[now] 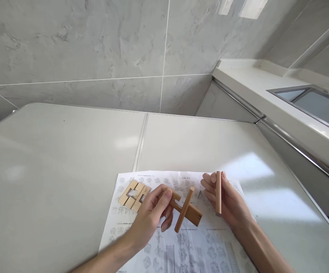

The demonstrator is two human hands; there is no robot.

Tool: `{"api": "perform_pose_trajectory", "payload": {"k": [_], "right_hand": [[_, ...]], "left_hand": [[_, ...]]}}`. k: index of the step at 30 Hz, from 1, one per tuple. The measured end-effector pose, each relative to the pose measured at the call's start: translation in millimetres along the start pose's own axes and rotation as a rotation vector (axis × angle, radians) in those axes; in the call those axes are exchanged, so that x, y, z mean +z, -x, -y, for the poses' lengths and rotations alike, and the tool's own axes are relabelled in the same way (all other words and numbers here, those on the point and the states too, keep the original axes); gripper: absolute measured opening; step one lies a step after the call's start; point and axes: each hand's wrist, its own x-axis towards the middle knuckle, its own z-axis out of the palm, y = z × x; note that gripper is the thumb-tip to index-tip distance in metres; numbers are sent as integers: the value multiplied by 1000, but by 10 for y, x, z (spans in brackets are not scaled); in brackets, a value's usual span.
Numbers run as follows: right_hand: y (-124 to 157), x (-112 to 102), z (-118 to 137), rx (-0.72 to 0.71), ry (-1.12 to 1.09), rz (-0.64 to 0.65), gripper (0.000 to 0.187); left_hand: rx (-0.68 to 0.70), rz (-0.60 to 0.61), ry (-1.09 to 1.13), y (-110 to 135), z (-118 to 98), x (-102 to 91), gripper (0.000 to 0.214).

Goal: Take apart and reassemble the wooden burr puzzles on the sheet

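Note:
My left hand (153, 216) is closed on a pair of crossed wooden puzzle bars (186, 210), held just above a printed instruction sheet (198, 246). My right hand (226, 201) pinches a single wooden bar (218, 192) upright, a little to the right of the crossed pair and apart from it. Left of my left hand, several more notched wooden pieces (133, 195) lie together flat on the sheet's upper left corner.
The sheet lies on a pale grey table (67, 159) with a seam down its middle. A tiled wall (96, 49) stands behind. To the right runs a white counter (266, 94) with a metal rail and a sunken sink.

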Motion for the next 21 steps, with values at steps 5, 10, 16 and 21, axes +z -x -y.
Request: {"api": "perform_pose_trajectory", "payload": {"k": [5,10,16,21], "right_hand": [[17,-22,-35,126,98,40,55],[21,-58,-53,156,134,46,55],[37,-10,-19,192,136,92,54],[63,-16,-18,233,142,128,53]], "left_hand": [[7,-23,-90,16,-12,57,42],[8,-34,-188,39,7,99,44],[29,11,-253,45,3,118,43],[20,47,-297,45,15,108,42]]}}
